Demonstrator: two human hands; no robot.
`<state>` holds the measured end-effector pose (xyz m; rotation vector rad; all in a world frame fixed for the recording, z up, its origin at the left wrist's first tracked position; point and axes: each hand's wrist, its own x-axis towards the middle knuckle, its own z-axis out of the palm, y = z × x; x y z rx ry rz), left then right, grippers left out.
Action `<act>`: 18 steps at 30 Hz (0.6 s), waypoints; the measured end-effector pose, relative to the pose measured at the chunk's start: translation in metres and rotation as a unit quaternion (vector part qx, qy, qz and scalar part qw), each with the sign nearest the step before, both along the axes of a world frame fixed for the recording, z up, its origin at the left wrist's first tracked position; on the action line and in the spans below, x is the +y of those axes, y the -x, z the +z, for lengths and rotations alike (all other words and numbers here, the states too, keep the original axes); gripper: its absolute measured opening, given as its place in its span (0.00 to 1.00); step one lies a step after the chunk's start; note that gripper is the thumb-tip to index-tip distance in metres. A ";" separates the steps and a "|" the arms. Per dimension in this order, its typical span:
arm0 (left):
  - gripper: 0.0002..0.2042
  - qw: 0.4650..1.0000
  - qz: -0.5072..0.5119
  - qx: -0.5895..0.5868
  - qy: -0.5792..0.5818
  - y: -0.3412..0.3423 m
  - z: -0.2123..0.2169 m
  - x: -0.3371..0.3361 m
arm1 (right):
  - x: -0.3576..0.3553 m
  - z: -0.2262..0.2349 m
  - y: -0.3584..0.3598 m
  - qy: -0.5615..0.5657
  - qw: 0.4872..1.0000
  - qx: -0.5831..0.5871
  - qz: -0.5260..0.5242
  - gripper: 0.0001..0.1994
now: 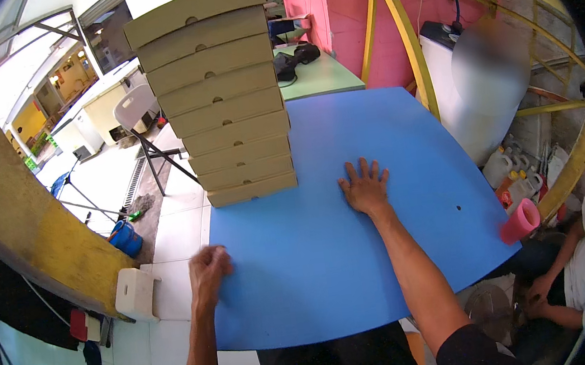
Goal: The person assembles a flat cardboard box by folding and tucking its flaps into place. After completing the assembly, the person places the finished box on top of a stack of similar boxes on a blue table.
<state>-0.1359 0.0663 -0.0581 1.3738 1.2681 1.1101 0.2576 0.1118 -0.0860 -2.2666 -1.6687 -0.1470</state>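
My right hand (pixel 365 188) lies on the blue tabletop (pixel 302 268), palm down, with its fingers spread and nothing in them. At the table's left edge is my left hand (pixel 208 268), slightly blurred, its fingers curled into a loose fist. Nothing shows in that fist. Beyond both hands rises a tall stack of flat brown cardboard boxes (pixel 230 110), several high, each with a small half-round notch in its front. The stack stands at the table's far left, and neither hand touches it.
A pink cup (pixel 520 220) stands at the table's right corner. Another person sits at the lower right, hands (pixel 540 295) together. A white stool (pixel 136 294) and a folding chair (pixel 136 110) are on the left. A yellow metal frame (pixel 405 32) rises behind the table's right side.
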 end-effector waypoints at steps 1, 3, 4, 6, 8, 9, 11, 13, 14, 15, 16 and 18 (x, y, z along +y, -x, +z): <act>0.16 0.998 0.048 -0.027 -0.009 0.004 -0.002 0.028 | 0.010 0.000 0.003 0.003 1.000 -0.012 -0.013 0.30; 0.27 0.990 0.075 -0.119 -0.017 0.007 -0.007 0.077 | 0.038 0.002 0.014 -0.069 0.991 0.087 0.076 0.30; 0.30 0.988 0.087 -0.121 -0.045 0.003 -0.010 0.100 | 0.049 0.002 0.022 -0.078 0.983 0.135 0.095 0.30; 0.36 0.981 0.094 -0.163 -0.043 -0.007 -0.017 0.138 | 0.070 -0.003 0.052 -0.198 0.882 0.400 0.149 0.29; 0.35 0.971 0.063 -0.230 -0.025 -0.015 -0.026 0.166 | 0.083 -0.006 0.077 -0.263 0.793 0.526 0.159 0.28; 0.35 0.967 0.051 -0.246 -0.029 -0.018 -0.031 0.176 | 0.087 -0.005 0.085 -0.289 0.769 0.550 0.153 0.29; 0.34 0.961 0.116 -0.248 -0.022 -0.021 -0.040 0.191 | 0.087 -0.003 0.094 -0.312 0.729 0.595 0.130 0.30; 0.35 0.962 0.124 -0.244 -0.026 -0.021 -0.048 0.197 | 0.082 0.001 0.099 -0.251 0.714 0.630 0.175 0.32; 0.37 0.964 0.101 -0.245 -0.037 -0.021 -0.050 0.198 | 0.079 0.004 0.099 -0.224 0.705 0.644 0.194 0.32; 0.38 0.961 0.093 -0.257 -0.046 -0.021 -0.052 0.196 | 0.076 0.006 0.100 -0.218 0.725 0.620 0.206 0.32; 0.39 0.965 0.082 -0.241 -0.060 -0.022 -0.052 0.194 | 0.072 0.009 0.101 -0.212 0.743 0.598 0.214 0.32; 0.39 0.967 0.080 -0.223 -0.091 -0.026 -0.049 0.186 | 0.066 0.012 0.103 -0.199 0.761 0.575 0.224 0.32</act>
